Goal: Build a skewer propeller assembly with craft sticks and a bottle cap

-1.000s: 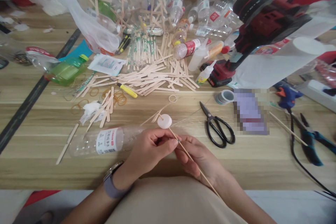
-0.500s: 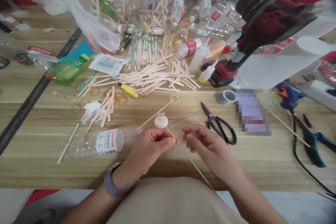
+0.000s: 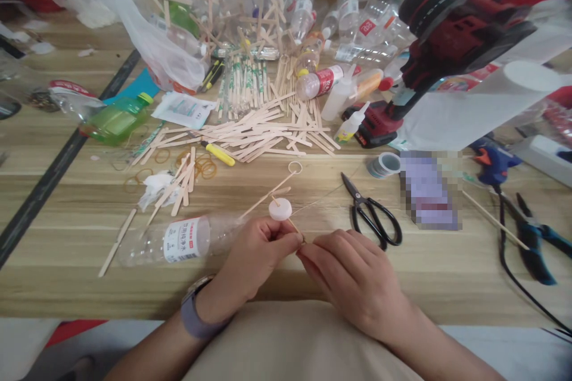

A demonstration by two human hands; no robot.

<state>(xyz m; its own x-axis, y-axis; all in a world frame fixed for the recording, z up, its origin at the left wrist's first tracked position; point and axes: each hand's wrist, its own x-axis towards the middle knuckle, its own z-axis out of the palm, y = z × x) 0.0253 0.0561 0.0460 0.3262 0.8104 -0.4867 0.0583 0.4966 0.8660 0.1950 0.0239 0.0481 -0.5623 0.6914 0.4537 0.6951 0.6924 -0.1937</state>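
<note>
Our left hand (image 3: 261,259) pinching a thin stick (image 3: 293,225) below a white cap (image 3: 280,209), our right hand (image 3: 357,283) with fingertips together alongside, any hold hidden, black scissors (image 3: 370,207) nearby

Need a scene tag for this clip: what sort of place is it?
Probably a craft workbench: a wooden table with heaped flat wooden sticks, a blue glue gun and black-handled scissors.

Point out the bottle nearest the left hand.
The clear, white-labelled bottle lying on its side beside the left hand; the other bottles are all farther back.
</note>
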